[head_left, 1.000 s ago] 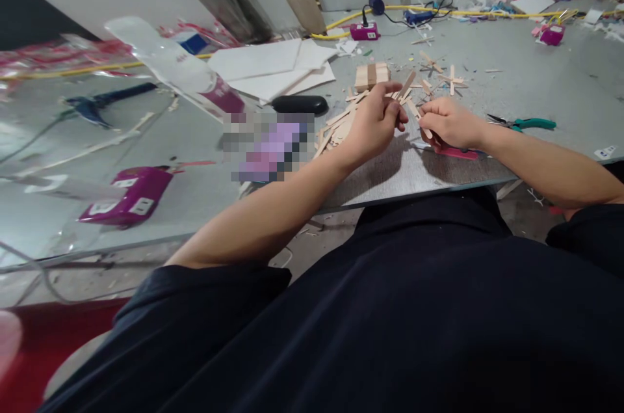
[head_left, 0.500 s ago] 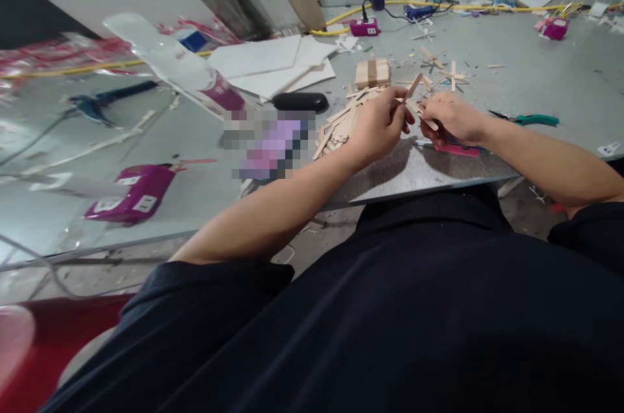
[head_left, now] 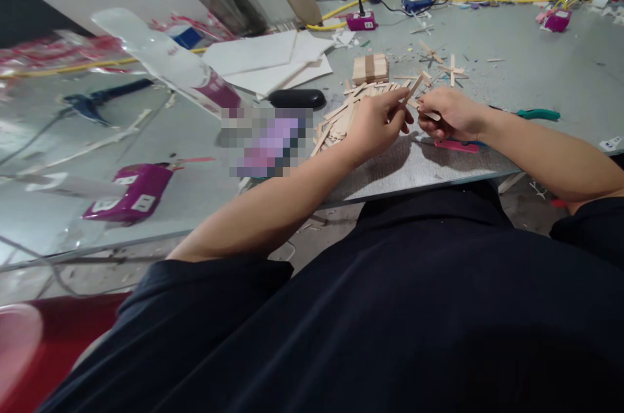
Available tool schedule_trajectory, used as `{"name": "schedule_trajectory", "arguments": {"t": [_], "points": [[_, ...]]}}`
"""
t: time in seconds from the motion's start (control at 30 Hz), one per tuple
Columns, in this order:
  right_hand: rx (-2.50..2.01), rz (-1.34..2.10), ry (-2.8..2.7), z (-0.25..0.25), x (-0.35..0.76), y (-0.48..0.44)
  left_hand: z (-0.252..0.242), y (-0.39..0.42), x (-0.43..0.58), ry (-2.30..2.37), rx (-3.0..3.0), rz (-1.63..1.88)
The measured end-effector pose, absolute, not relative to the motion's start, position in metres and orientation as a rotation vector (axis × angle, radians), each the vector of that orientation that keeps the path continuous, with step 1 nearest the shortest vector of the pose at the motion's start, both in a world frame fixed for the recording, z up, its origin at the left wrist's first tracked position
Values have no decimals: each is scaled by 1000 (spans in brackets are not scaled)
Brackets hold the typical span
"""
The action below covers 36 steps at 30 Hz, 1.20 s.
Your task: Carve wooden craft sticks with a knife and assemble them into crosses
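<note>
My left hand (head_left: 383,121) pinches a wooden craft stick (head_left: 414,89), which points up and to the right past the fingertips. Close beside it, my right hand (head_left: 451,112) is closed on another pale craft stick (head_left: 429,115), mostly covered by the fingers. Whether the two sticks touch is unclear. Loose craft sticks (head_left: 341,115) lie heaped under and left of my left hand. Behind them sits a banded bundle of sticks (head_left: 370,68). A pink-handled tool (head_left: 457,146) lies below my right hand, and teal-handled pliers (head_left: 539,114) rest to its right, partly hidden by the forearm.
Crossed stick pieces (head_left: 452,69) lie farther back. To the left are a black case (head_left: 297,99), a blurred-out purple item (head_left: 275,140), white sheets (head_left: 253,52), a blue glue gun (head_left: 92,107) and a purple power block (head_left: 131,192). The table's front edge (head_left: 414,190) runs close to my body.
The right hand's stick has turned and shows less between the fingers. Both hands stay close together in nearly the same place. The view has shifted slightly.
</note>
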State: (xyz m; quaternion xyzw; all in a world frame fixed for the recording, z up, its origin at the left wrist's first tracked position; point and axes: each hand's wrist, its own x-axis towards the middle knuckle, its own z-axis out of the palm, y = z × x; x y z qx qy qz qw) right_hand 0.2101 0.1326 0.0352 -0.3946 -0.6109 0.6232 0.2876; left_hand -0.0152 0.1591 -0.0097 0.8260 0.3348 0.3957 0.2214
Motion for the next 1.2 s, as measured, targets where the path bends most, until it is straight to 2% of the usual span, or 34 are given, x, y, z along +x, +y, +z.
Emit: {"name": "schedule_trajectory", "arguments": {"t": [0.2,0.5,0.77,1.2], "points": [[-994,1639,-1654,34,206,134,-6,150,-10,937,2318,1082],[-1028,1419,-1781,30,208,137,-11,158,-12,1110,2263,1152],[-923,1476,-1733,23,203,141,-11,148,-7,1006,2353,1093],[-967,1424,-1767,26,204,139,-13,155,-12,1100,2386,1130]]}}
